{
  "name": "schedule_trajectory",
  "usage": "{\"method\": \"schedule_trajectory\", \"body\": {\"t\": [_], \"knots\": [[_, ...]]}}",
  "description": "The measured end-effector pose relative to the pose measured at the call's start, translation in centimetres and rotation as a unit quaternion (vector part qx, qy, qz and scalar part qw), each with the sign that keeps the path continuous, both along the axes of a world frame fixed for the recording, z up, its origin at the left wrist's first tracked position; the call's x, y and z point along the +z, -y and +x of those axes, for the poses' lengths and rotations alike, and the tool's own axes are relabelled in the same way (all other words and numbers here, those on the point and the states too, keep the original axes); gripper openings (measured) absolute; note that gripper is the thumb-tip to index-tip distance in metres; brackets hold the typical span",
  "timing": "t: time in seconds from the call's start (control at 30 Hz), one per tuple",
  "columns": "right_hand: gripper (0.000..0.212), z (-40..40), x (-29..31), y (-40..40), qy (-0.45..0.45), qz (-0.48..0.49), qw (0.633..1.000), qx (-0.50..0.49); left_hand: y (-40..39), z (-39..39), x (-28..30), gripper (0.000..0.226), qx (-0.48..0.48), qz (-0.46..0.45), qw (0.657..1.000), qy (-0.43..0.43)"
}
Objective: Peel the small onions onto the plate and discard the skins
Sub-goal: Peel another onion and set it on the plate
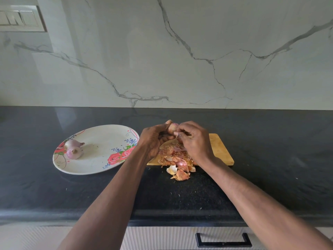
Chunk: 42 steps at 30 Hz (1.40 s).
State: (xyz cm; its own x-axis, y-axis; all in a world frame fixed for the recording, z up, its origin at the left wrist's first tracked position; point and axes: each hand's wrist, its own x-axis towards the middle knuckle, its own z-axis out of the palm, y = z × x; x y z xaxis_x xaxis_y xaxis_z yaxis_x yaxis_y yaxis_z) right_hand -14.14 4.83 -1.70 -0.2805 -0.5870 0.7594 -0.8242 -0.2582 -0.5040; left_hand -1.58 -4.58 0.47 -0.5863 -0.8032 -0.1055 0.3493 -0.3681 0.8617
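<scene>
Above the wooden cutting board [219, 147] my left hand [154, 139] grips a small pinkish onion [172, 127]. My right hand [193, 139] pinches the skin on the onion's right side. Under both hands a heap of orange-brown onion skins [177, 162] lies on the board and spills over its front edge onto the counter. To the left stands a white oval plate [100, 134] with red rose prints. Two peeled onions [73, 148] lie touching each other at its left end.
The black granite counter [54, 192] runs the full width, with a marble-patterned wall behind. A switch panel [21, 18] is on the wall at the top left. Below the counter's front edge is a white drawer with a black handle [223, 240].
</scene>
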Motion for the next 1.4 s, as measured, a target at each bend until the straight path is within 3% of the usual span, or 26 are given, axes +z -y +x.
{"method": "schedule_trajectory", "body": {"t": [0.13, 0.4, 0.67, 1.07, 1.2, 1.3, 1.4], "knots": [[0.011, 0.0, 0.3, -0.1, 0.036, 0.018, 0.999, 0.000, -0.1, 0.2, 0.1, 0.011, 0.005, 0.016, 1.000, -0.009], [0.026, 0.0, 0.7, 0.2, 0.084, 0.015, 0.996, -0.017, -0.1, 0.1, 0.1, 0.011, -0.004, 0.015, 1.000, 0.003], [0.007, -0.1, 0.9, 0.0, 0.144, 0.017, 0.989, -0.015, -0.2, 0.1, 0.2, 0.009, -0.035, -0.016, 0.999, -0.002], [0.007, 0.6, 0.2, 0.3, -0.010, 0.094, 0.996, -0.009, 0.0, -0.2, 0.0, 0.017, -0.016, -0.016, 1.000, -0.018], [0.010, 0.4, 0.6, -0.1, 0.018, 0.102, 0.995, -0.002, 0.5, 0.1, -0.2, 0.018, 0.003, 0.030, 0.998, -0.053], [0.030, 0.1, 0.9, -0.3, 0.061, 0.086, 0.994, -0.017, 0.7, 0.4, -0.1, 0.025, -0.017, 0.048, 0.996, -0.077], [0.018, 0.1, 1.1, -0.4, 0.093, 0.070, 0.993, -0.029, 0.7, 0.5, 0.0, 0.023, -0.034, 0.037, 0.996, -0.080]]}}
